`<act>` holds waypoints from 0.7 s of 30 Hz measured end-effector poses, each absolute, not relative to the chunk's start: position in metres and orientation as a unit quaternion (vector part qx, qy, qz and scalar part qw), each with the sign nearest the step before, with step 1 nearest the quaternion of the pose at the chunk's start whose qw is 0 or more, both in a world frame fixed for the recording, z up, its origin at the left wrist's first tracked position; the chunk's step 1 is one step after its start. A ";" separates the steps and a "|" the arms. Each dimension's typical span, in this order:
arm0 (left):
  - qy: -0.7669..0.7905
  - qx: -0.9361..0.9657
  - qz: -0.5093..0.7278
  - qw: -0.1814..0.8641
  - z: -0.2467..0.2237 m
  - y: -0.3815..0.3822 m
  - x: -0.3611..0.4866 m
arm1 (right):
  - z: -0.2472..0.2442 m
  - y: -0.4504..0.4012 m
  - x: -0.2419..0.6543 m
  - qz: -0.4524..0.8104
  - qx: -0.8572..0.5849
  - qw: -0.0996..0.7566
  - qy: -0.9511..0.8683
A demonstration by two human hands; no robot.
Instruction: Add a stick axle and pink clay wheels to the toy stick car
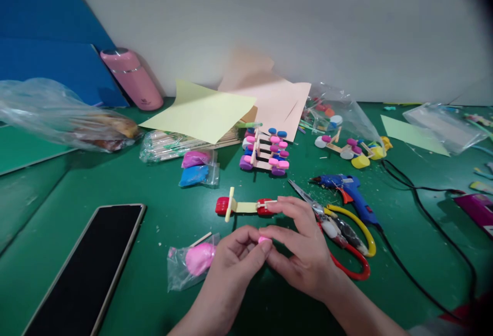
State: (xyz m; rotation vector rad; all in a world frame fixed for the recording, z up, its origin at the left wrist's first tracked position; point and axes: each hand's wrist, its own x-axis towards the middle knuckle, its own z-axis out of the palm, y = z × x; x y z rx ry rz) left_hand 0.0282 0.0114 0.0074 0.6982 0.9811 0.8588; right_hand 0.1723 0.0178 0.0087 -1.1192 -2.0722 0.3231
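Note:
Between my fingertips is a small lump of pink clay [264, 240], mostly hidden by the fingers. My left hand [239, 259] pinches it from the left, thumb in front. My right hand [300, 248] presses on its other side with thumb and index finger, the remaining fingers held outward. Just beyond my hands lies a little toy scooter [244, 207] with red wheels and a pale yellow deck and bar; my right fingers overlap its right end. Left of my left hand rests a clear bag with more pink clay [199, 259], and a short stick [201, 239] beside it.
Scissors [348, 261] and a blue glue gun [348, 187] with a cord lie to the right. Several finished scooters [265, 153] stand behind. A phone [88, 264] lies at left, a pink flask [133, 79] leans on the wall, and paper sheets [204, 107] cover sticks.

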 end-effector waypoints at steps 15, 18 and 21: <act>0.445 0.292 0.395 0.748 0.010 0.012 0.026 | 0.008 0.018 0.172 0.143 -0.432 0.376 -0.807; 0.433 0.254 0.404 0.764 0.012 0.013 0.027 | 0.007 0.018 0.172 0.161 -0.432 0.372 -0.806; 0.429 0.233 0.406 0.772 0.012 0.014 0.027 | 0.007 0.018 0.171 0.174 -0.439 0.373 -0.799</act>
